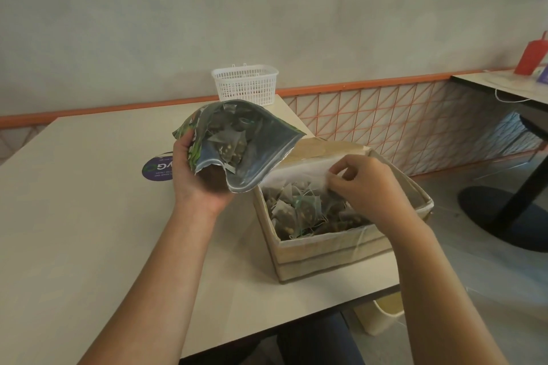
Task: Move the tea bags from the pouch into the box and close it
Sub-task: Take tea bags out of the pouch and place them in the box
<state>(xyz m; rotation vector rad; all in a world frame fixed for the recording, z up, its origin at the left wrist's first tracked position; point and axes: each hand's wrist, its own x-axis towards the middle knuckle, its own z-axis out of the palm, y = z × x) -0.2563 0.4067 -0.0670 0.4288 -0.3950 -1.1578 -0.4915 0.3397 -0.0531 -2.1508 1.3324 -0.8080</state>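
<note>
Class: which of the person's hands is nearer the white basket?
Left. The left hand holds the pouch just before the white basket; the right hand is over the box, farther off.

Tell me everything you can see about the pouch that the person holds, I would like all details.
The pouch is a flexible zip bag, printed green on the outside and silvery inside. Its mouth is open wide and faces the camera, with a zip strip along the edge. Several pyramid tea bags remain inside. The left hand grips its left side and holds it tilted in the air above the table, beside the open box.
</note>
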